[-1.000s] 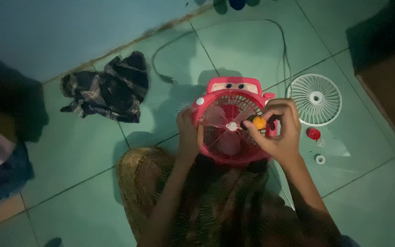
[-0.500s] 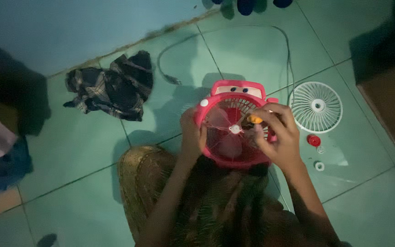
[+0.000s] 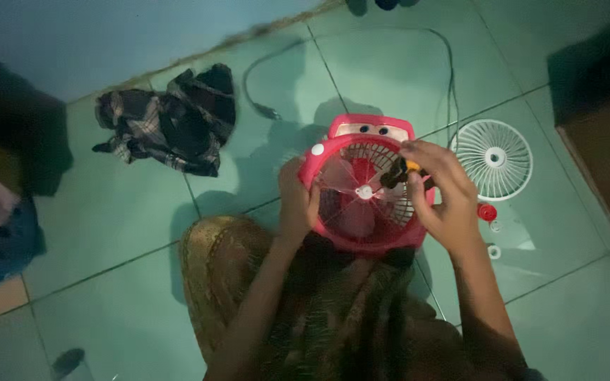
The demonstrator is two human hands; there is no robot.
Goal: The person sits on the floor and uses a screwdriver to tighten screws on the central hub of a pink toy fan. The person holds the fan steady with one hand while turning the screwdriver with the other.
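You are looking straight down at a small red fan [image 3: 365, 187] resting on your lap and against the green tiled floor [image 3: 107, 219]. It lies on its back with its open front facing up toward you. Its top edge, shaped like a cartoon car face with two eyes, points away from you toward the wall; its base sits closest to your body, so its long axis runs from you outward. The translucent blades and their white hub show inside the round red frame.

Your left hand [image 3: 298, 201] grips the left rim of the fan, fingers curled around the edge and closed against it, thumb on the front.

Your right hand [image 3: 439, 194] hovers over the right half of the fan opening. Its fingers are bent and drawn together, pinching a small screwdriver [image 3: 400, 171] with a dark and orange handle, whose tip points inward toward the hub.

Just to the right of the fan, on the floor, lies a round white front grille [image 3: 494, 159], flat. Near it sit a small red cap [image 3: 487, 212] and a small white ring [image 3: 493, 251]. A dark power cord [image 3: 453, 77] loops across the tiles beyond the fan. To the upper left, well apart from it, lies a crumpled plaid cloth [image 3: 167, 123].
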